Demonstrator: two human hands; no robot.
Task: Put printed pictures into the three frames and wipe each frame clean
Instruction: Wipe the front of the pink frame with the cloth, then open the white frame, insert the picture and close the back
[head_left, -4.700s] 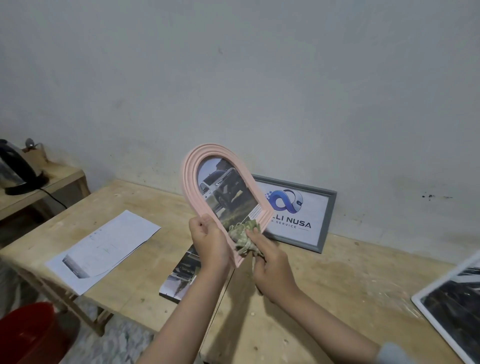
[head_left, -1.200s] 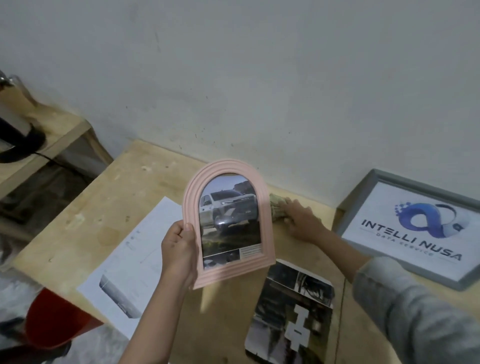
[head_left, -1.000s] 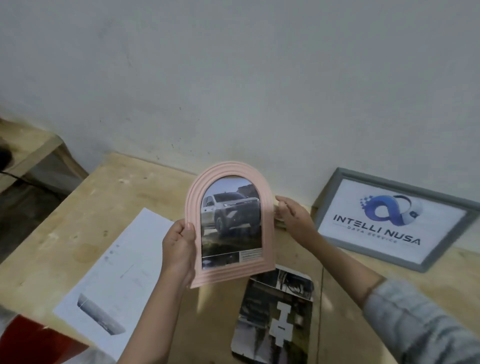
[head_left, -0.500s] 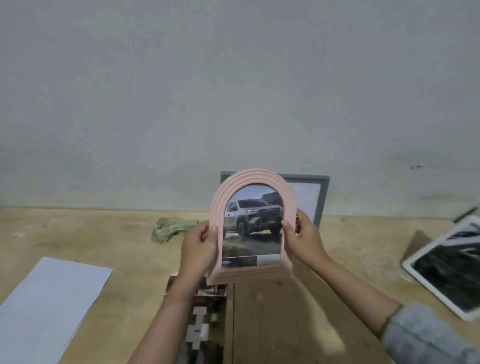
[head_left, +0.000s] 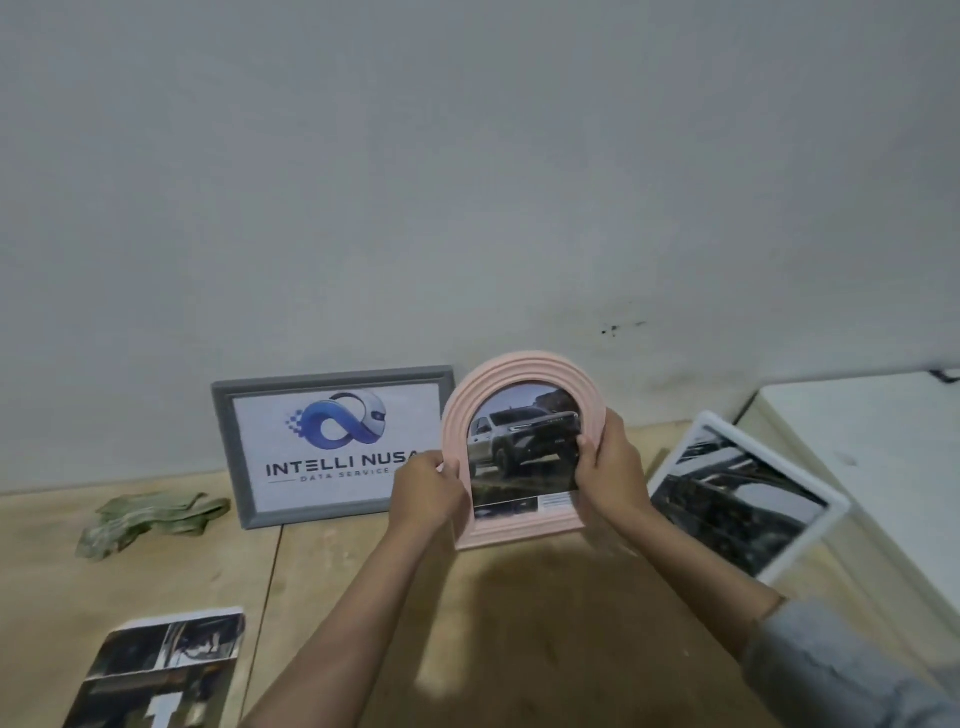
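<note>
Your left hand (head_left: 428, 488) and right hand (head_left: 610, 467) pinch the pink frame (head_left: 522, 452) by its side edges; it looks light, stiff, with breakable glazing.

Wooden table (head_left: 545, 623) — cloth (head_left: 150, 522); print (head_left: 161, 670); probably grey frame (head_left: 332, 447).

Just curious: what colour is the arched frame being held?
Pale pink, with ridged bands around the arch; the head view shows it clearly.

A bare pale grey plastered wall (head_left: 467, 182) rises behind the light wooden plank table (head_left: 545, 623) and the hands.
</note>
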